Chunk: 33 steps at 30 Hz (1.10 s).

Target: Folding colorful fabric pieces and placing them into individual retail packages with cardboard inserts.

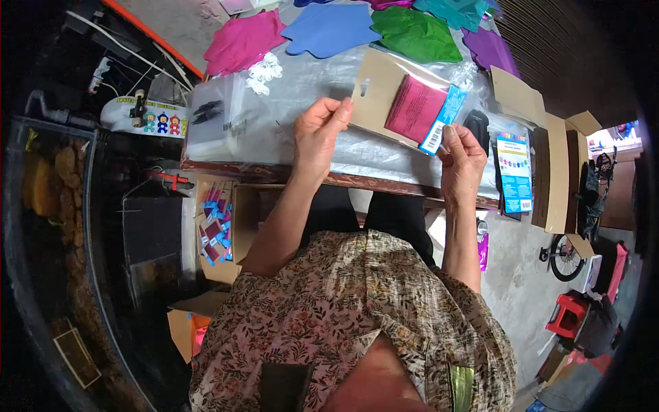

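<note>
Above the table's front edge, my two hands hold a flat tan package (373, 96) with a hang hole near its left end. A folded magenta piece (415, 106) and a blue-and-white printed strip with a barcode (445, 118) show at its right side. My left hand (320, 134) pinches the left end between thumb and fingers. At the lower right corner, my right hand (461, 163) grips the printed strip, its thumb on top. The package is tilted, its right end lower. Beyond it lie flat shiny pieces in pink (244, 41), blue (331, 30) and green (415, 34).
A clear plastic box (216, 127) and white small parts (263, 72) lie on the table's left. Right are a black object (476, 124), a printed blue-and-white card (515, 175) and open cardboard boxes (551, 172). Below left, a carton holds several similar magenta-and-blue packages (215, 230).
</note>
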Each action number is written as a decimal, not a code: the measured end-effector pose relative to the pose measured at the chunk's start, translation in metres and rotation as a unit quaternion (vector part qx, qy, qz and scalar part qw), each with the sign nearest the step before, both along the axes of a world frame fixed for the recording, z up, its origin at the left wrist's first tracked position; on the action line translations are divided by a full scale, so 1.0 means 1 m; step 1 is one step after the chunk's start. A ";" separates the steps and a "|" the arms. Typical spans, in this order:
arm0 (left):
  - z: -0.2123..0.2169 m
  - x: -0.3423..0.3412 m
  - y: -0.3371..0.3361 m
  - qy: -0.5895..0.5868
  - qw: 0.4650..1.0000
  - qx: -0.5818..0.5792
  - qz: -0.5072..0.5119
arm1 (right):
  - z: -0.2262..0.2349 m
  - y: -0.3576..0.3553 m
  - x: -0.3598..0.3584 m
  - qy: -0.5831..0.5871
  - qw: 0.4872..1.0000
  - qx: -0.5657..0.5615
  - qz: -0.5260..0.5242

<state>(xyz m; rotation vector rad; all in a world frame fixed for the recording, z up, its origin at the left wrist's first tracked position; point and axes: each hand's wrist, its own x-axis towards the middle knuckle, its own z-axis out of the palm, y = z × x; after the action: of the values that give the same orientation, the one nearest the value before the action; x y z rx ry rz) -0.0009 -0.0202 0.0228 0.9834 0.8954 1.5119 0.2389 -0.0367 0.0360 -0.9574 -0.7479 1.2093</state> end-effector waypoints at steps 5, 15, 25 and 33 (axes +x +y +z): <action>0.000 -0.007 -0.002 0.083 0.993 -0.053 -0.061 | 0.000 0.004 0.012 -0.040 0.999 0.013 -0.007; 0.005 -0.014 0.020 0.060 0.993 -0.068 -0.075 | 0.002 0.000 0.017 -0.096 0.995 0.013 -0.001; 0.018 -0.009 0.010 0.146 0.982 0.054 -0.108 | 0.002 0.003 0.031 -0.110 0.993 -0.021 0.024; 0.014 -0.013 0.008 0.165 0.970 0.054 -0.167 | 0.001 0.001 0.030 -0.062 0.997 -0.034 0.039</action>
<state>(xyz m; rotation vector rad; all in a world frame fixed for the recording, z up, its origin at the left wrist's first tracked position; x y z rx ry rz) -0.0144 -0.0120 0.0367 1.4199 0.8309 1.1374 0.2690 -0.0358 0.0369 -1.0745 -0.8539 1.2592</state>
